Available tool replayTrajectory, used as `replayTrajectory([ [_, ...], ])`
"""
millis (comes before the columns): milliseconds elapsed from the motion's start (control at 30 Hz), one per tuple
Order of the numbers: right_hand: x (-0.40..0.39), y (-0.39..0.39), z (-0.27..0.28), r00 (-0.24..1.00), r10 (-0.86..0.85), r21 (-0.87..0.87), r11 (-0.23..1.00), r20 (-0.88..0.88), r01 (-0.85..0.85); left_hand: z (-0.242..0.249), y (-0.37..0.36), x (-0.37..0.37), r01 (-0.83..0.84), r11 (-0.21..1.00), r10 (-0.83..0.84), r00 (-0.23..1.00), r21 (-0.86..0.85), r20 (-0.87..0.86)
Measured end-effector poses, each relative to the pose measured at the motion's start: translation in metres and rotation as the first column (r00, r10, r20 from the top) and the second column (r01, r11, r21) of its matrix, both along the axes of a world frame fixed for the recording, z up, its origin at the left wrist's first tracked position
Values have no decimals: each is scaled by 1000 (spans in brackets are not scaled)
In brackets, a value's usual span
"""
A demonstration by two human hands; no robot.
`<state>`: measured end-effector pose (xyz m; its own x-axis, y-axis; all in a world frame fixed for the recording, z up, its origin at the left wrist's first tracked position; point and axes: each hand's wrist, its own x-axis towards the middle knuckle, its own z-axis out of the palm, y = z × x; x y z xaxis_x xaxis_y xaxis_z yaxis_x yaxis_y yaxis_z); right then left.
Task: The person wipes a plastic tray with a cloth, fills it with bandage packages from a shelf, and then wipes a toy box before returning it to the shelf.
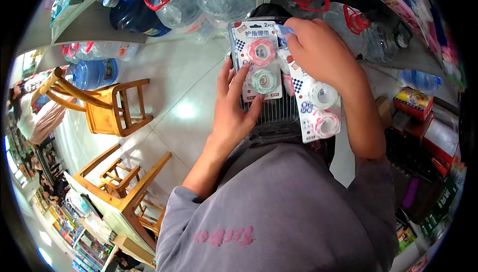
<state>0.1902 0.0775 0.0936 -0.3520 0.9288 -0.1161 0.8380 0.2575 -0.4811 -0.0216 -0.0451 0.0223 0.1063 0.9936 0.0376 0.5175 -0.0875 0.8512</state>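
Near the top centre of the frame the left hand lies flat against a blister card of finger-protection tape, its fingers spread up the card's left edge and lower face and its thumb pressed on the lower right corner. The card carries two rolls, a pink one above and a pale green one below, both showing above the fingertips. The hand steadies the card with open fingers, not a fist.

Just to the right, the right hand is clenched around the top of a second tape card, fingers curled over its upper edge. That card hangs down and tilts toward the lower right from the grip, with a white roll and a pink-patterned roll showing below the hand. The two cards overlap near their inner edges.

Behind both cards is a dark wire rack, its grid showing between and below them.

Large water jugs with red handles stand along the top of the frame. Wooden chairs sit at the left on the pale tiled floor. Boxed goods fill shelves at the right edge. The person's grey sweatshirt fills the lower centre.
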Motion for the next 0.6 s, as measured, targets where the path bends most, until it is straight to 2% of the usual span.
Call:
replayTrajectory([
  [33,-1,4,-4,998,29,-79,996,-54,-33,-1,0,0,6,1000,-6,1000,4,7],
  [133,4,3,-11,935,-133,-304,952,-328,29,0,-2,1,-9,999,10,1000,36,-29],
  [267,17,-1,-24,870,-249,-334,937,-426,104,-5,0,-2,-26,1000,26,999,1,-20],
  [367,22,-3,-8,920,-286,-304,931,-269,201,-4,1,1,-41,999,41,999,-11,-27],
  [467,23,1,-5,935,-278,-284,935,-222,210,-6,3,1,-38,999,38,999,-13,-18],
  [567,29,16,-22,983,-65,-103,994,-170,48,-8,3,0,-34,999,34,999,-10,-18],
  [600,29,21,-30,984,-57,-75,996,-169,45,-8,3,0,-35,999,35,999,-21,-19],
])
